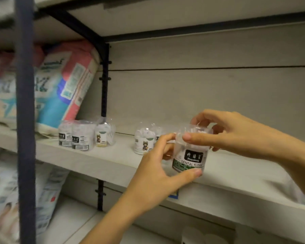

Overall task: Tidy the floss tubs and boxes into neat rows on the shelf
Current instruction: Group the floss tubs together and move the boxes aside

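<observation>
I hold a clear dental floss tub point(190, 155) with a black-and-green label in front of the pale shelf point(99, 162). My left hand point(158, 173) grips its base and side from below. My right hand point(227, 132) pinches its lid from above. Behind my left hand stands a tub with a cartoon label point(143, 143), and another tub beside it is mostly hidden. Further left on the shelf stand two black-labelled tubs point(79, 136) and a small cartoon-labelled tub point(104, 133), close together.
Large soft packs point(63, 85) lean on the shelf at the left, beside a black upright post point(104, 81). A dark vertical bar point(26, 120) crosses the near left. More packs point(48, 194) sit on the shelf below. The shelf's back wall is pale board.
</observation>
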`<state>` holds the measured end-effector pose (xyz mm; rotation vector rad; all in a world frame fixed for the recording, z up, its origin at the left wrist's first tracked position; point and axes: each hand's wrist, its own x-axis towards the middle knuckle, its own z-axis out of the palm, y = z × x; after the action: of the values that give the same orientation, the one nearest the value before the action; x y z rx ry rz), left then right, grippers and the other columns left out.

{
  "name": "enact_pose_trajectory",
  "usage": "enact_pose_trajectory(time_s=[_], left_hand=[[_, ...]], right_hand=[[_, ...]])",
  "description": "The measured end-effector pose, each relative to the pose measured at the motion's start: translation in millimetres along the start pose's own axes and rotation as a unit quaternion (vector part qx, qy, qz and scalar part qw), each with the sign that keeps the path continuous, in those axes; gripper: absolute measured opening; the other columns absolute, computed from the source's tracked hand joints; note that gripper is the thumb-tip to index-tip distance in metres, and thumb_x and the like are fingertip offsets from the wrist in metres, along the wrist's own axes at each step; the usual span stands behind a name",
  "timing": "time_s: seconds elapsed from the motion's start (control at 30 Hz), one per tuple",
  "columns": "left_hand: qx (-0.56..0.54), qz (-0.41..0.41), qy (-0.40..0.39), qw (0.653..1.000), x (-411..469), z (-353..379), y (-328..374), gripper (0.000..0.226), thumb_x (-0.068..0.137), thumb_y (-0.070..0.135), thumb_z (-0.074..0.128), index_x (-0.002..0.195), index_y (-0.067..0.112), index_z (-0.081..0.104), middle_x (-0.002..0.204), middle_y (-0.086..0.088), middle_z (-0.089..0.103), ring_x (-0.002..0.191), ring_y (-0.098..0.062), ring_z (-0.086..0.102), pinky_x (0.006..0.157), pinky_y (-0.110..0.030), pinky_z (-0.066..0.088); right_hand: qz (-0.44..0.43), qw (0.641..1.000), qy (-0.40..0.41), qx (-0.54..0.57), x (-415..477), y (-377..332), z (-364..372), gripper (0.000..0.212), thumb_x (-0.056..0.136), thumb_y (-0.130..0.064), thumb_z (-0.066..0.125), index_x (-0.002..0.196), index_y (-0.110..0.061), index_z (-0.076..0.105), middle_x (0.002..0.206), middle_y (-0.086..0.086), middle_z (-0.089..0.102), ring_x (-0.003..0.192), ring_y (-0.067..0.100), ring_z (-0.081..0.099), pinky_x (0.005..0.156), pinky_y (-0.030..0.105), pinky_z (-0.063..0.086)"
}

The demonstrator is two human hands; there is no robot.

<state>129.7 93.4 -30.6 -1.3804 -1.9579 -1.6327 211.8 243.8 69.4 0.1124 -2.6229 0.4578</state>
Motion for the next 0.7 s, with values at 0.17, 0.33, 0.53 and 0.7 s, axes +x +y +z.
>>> enact_pose_trajectory(time_s=[0.17, 0.33, 0.53, 0.7], left_hand=[[0.060, -0.013, 0.074, 0.995, -17.1, -52.2, -22.8, 0.050, 0.065, 0.049, 0.074, 0.108, 0.037, 0.052, 0.105, 0.019, 0.062, 0.104, 0.003, 0.053, 0.084, -0.010, 0.042], [0.118, 0.004, 0.114, 0.986, -20.5, -114.7, -59.2, 0.052, 0.062, 0.053, 0.071, 0.107, 0.037, 0.052, 0.102, 0.019, 0.058, 0.099, 0.001, 0.051, 0.079, -0.009, 0.040], [0.189, 0.049, 0.081, 0.977, 5.1, -200.5, -106.2, 0.059, 0.065, 0.063, 0.061, 0.116, 0.037, 0.050, 0.103, 0.023, 0.052, 0.105, -0.002, 0.048, 0.090, -0.030, 0.046], [0.225, 0.118, 0.116, 0.960, 20.7, -248.7, -135.0, 0.052, 0.071, 0.061, 0.051, 0.112, 0.029, 0.055, 0.102, 0.023, 0.048, 0.105, -0.002, 0.046, 0.091, -0.030, 0.044]], right_hand=[[-0.028, 0.999, 0.021, 0.008, 25.9, -42.6, 48.0, 0.077, 0.045, -0.081, 0.046, 0.109, -0.039, 0.052, 0.104, -0.019, 0.056, 0.082, 0.001, 0.057, 0.065, 0.019, 0.047], [-0.031, 0.999, 0.024, 0.021, 65.0, -86.9, 93.6, 0.074, 0.049, -0.077, 0.049, 0.113, -0.039, 0.048, 0.102, -0.021, 0.053, 0.084, 0.002, 0.058, 0.066, 0.018, 0.048], [0.027, 0.997, 0.067, 0.014, 132.7, -127.7, 135.9, 0.074, 0.053, -0.073, 0.054, 0.116, -0.035, 0.050, 0.103, -0.015, 0.054, 0.083, 0.003, 0.057, 0.069, 0.022, 0.049], [0.105, 0.990, 0.082, -0.042, 163.8, -129.6, 154.6, 0.072, 0.054, -0.075, 0.057, 0.115, -0.037, 0.050, 0.105, -0.013, 0.056, 0.085, 0.005, 0.059, 0.081, 0.036, 0.053]])
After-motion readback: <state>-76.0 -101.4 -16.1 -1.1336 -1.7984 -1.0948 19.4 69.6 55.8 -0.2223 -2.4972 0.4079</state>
